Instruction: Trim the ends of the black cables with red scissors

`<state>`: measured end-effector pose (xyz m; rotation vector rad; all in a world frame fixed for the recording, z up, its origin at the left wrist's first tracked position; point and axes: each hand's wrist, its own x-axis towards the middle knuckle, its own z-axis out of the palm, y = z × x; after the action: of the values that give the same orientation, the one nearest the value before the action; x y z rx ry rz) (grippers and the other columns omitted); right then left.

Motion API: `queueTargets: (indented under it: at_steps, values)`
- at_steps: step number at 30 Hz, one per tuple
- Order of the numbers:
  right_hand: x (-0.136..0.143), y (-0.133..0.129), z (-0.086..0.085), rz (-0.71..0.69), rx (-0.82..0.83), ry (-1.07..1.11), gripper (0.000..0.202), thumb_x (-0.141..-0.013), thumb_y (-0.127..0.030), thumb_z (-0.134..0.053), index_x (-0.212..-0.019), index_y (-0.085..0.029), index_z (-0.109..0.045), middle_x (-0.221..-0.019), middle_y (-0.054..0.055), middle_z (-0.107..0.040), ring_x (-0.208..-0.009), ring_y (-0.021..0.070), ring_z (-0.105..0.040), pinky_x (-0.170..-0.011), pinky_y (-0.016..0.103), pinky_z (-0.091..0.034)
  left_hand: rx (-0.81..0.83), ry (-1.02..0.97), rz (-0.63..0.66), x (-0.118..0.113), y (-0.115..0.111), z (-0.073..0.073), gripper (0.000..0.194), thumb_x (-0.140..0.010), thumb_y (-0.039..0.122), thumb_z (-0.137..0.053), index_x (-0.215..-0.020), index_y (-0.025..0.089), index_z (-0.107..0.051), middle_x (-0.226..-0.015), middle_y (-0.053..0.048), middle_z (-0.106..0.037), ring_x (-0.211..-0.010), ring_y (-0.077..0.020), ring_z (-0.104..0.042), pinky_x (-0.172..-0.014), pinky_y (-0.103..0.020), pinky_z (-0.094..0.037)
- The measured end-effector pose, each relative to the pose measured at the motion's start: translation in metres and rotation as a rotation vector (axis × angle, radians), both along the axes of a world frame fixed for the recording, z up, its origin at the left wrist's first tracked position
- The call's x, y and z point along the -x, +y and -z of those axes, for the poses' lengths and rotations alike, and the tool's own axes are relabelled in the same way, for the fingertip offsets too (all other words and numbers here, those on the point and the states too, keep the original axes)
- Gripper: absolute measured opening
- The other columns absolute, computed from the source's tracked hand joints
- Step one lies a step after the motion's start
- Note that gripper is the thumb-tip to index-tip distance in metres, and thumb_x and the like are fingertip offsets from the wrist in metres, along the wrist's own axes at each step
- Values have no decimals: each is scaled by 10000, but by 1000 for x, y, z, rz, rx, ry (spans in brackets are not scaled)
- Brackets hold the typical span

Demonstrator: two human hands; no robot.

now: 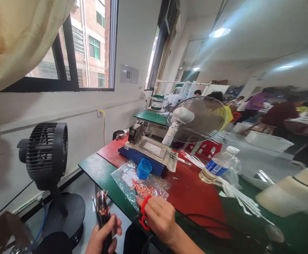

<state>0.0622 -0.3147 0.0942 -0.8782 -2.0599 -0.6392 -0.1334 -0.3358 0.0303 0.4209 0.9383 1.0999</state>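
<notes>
My left hand [105,231] is wrapped around a bundle of black cables [101,211], with thin coloured wire ends fanning out at the top. The bundle stands roughly upright beside the table's front edge. To its right, my right hand [159,217] is closed on red-handled scissors [144,213]; their dark tip points up and the rest is partly hidden by my fingers. Just beyond that hand lies a clear plastic bag [122,176] with small red and yellow bits [143,188] on it. A blue cup [144,169] stands on the bag's far side.
Behind the cup sits a blue-based machine [143,155]. A white fan [183,116] stands past it, and a black fan [47,155] is at left. A bottle [213,169] and white cables [238,197] lie on the right of the table [196,197]. People work in the background.
</notes>
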Motion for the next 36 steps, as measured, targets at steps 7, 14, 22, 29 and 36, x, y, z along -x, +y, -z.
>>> queueTargets:
  at_steps: [7,14,22,29,36]
  values:
    - [26,-38,12,-287,76,-146,259,-885,-101,-386,-920,-92,-643,-676,53,-658,-584,139,-572,-483,308,-316,81,-6,69,-17,-17,-33,460,-586,459,-748,-843,86,-670,-722,-100,-676,-382,-46,-469,-325,-156,-248]
    - [38,-42,33,-329,107,-93,239,-890,-110,-403,-917,-102,-640,-622,30,-611,-564,122,-540,-513,305,-295,0,92,10,-6,-26,-22,427,-535,461,-776,-708,105,-615,-538,-11,-597,-291,-20,-384,-319,-154,-218]
    - [40,-45,18,-62,579,186,196,-756,-399,-588,-814,-212,-571,-739,36,-611,-649,179,-530,-562,288,-368,16,282,-145,14,-24,-3,552,-454,479,-815,-775,95,-582,-509,-37,-627,-333,-47,-420,-342,-169,-267]
    - [39,-47,35,25,631,95,63,-737,-216,-581,-726,-241,-524,-668,-20,-595,-589,149,-514,-530,264,-328,77,301,-181,11,-29,-4,564,-402,474,-826,-749,106,-576,-464,-25,-595,-380,-80,-477,-336,-157,-269]
    - [41,-45,42,74,515,-35,114,-723,-206,-626,-706,-229,-516,-653,-13,-604,-569,155,-503,-521,281,-286,115,319,-189,12,-27,-5,555,-402,454,-824,-749,104,-568,-416,-16,-583,-330,-62,-434,-336,-156,-267]
